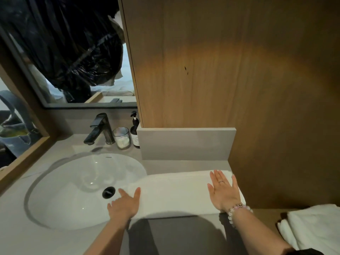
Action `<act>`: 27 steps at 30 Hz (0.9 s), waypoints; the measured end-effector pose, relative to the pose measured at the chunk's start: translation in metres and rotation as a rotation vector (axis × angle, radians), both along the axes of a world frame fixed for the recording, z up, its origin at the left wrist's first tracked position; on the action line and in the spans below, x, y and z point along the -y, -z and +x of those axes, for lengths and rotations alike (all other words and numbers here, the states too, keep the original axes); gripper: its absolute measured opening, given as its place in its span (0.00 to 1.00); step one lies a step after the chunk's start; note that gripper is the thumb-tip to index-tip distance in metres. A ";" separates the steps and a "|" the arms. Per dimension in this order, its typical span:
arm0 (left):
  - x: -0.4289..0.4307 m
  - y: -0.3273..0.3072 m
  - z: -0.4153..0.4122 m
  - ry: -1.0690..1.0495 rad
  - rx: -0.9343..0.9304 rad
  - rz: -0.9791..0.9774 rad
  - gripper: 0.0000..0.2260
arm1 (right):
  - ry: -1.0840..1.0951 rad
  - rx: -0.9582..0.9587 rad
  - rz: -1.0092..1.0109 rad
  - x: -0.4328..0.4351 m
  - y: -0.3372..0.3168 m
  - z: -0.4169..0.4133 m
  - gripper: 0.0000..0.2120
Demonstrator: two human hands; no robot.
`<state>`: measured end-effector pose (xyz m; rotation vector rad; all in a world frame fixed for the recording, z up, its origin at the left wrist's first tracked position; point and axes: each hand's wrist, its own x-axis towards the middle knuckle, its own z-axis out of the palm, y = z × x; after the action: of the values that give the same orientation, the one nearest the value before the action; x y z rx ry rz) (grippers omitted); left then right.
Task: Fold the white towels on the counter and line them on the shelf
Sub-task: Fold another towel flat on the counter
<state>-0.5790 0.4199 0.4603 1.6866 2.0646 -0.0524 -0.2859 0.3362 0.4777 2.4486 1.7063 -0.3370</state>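
white towel (174,194) lies flat in a long folded strip on the grey counter (184,234), running from the sink (73,190) rim to the wood panel (220,61) on the right. its whiteness is blown out, so layers and fold lines are hard to make out. left hand (125,205) rests palm down on the towel's left end, fingers straight and spread, gripping nothing; its outer fingers stick out over the basin, and whether they touch cloth can't be told. right hand (223,192) lies palm down on the towel's right end, fingers straight and fanned, also gripping nothing. there is a ring (221,181) on one finger and a bead bracelet (237,211) at the wrist. both forearms are cut off by the bottom edge.

more folded white towels (312,225) sit bottom right on a wooden surface, cropped by the frame; the count is unclear, at least two stacked. black drain (108,192) shows in the basin. dark faucet (100,128), a glass (121,138) with something pale inside and a pump bottle (135,131) stand behind the sink, the bottle partly hidden by the grey backsplash (185,143), its label unreadable. mirror (73,52) shows a dark plastic bag (73,43), the rest of the reflection murky. left edge is dim, with a bag-like shape that can't be identified.
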 end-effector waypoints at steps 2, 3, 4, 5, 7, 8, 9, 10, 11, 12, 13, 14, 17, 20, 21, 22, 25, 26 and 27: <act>-0.008 -0.001 -0.012 -0.136 0.295 -0.090 0.48 | 0.010 0.036 -0.036 -0.007 -0.008 -0.004 0.27; -0.008 -0.008 -0.013 -0.186 0.434 -0.064 0.45 | 0.003 0.037 -0.041 -0.011 -0.012 -0.009 0.28; -0.010 -0.014 -0.013 -0.221 0.531 0.009 0.37 | -0.015 0.014 -0.022 -0.015 -0.016 -0.015 0.29; -0.011 -0.022 -0.012 -0.231 0.581 0.082 0.30 | -0.042 -0.035 0.015 -0.019 -0.022 -0.022 0.30; -0.013 -0.046 -0.007 -0.161 0.608 0.215 0.24 | -0.097 -0.174 0.096 -0.028 -0.036 -0.038 0.32; -0.014 -0.060 -0.004 -0.110 0.634 0.273 0.24 | -0.121 -0.242 0.137 -0.034 -0.044 -0.046 0.34; -0.013 -0.077 0.001 -0.046 0.651 0.330 0.24 | -0.143 -0.311 0.178 -0.040 -0.054 -0.054 0.37; -0.012 -0.096 0.006 0.045 0.654 0.400 0.25 | -0.162 -0.382 0.225 -0.048 -0.066 -0.062 0.40; -0.010 -0.116 0.011 0.148 0.634 0.468 0.25 | -0.178 -0.455 0.277 -0.054 -0.080 -0.069 0.43; -0.010 -0.136 0.016 0.268 0.617 0.535 0.24 | -0.189 -0.526 0.328 -0.061 -0.096 -0.073 0.46; -0.008 -0.158 0.021 0.376 0.596 0.592 0.24 | -0.196 -0.592 0.377 -0.065 -0.114 -0.077 0.48; -0.008 -0.180 0.025 0.480 0.578 0.653 0.24 | -0.198 -0.655 0.416 -0.070 -0.132 -0.076 0.49; -0.006 -0.237 0.037 0.686 0.515 0.788 0.23 | -0.185 -0.862 0.484 -0.074 -0.183 -0.062 0.47; -0.002 -0.279 0.054 0.853 0.467 0.879 0.21 | -0.227 -1.046 0.530 -0.060 -0.225 -0.038 0.25; -0.002 -0.289 0.060 0.896 0.454 0.912 0.21 | -0.236 -1.045 0.564 -0.052 -0.235 -0.032 0.15; -0.003 -0.296 0.067 0.922 0.445 0.946 0.20 | -0.219 -1.037 0.615 -0.045 -0.242 -0.027 0.08; -0.008 -0.314 0.093 0.874 0.526 1.075 0.21 | -0.135 -1.022 0.789 -0.025 -0.257 -0.014 0.08; -0.008 -0.319 0.104 0.821 0.617 1.107 0.24 | -0.105 -0.998 0.845 -0.019 -0.261 -0.010 0.11; -0.007 -0.324 0.115 0.748 0.736 1.125 0.28 | -0.074 -0.975 0.908 -0.012 -0.267 -0.005 0.12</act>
<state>-0.4638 0.4269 0.7839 2.4300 0.7802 1.4603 -0.2911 0.3485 0.7452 3.0447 2.8092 -1.0923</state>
